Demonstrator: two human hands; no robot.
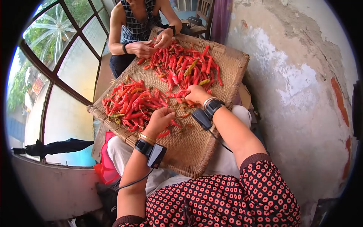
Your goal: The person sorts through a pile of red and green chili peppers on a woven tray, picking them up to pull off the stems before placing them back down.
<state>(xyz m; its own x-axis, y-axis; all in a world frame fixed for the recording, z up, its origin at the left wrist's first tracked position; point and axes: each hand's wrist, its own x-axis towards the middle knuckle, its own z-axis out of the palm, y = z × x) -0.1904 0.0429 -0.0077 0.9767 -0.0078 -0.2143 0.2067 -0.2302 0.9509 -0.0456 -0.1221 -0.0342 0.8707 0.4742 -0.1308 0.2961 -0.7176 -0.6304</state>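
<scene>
Red chili peppers lie in two heaps on a woven tray (185, 151), which rests across my lap. My left hand (162, 118) is closed at the near edge of the left heap (132, 102), its fingertips pinched on something I cannot make out. A red pepper lies just past its fingers. My right hand (196, 95) reaches to the near side of the far heap (179, 64), with its fingers bent down around a red pepper (180, 94). A few greenish-yellow peppers (191, 67) show among the red ones. Both wrists carry bangles and strapped black devices.
Across the tray a co-worker (138, 22) holds both hands over the far heap. Windows (75, 64) and a folded black umbrella (56, 147) are on the left, above a red bag (106, 168). A peeling wall (287, 87) stands on the right, a wooden chair (204, 13) behind.
</scene>
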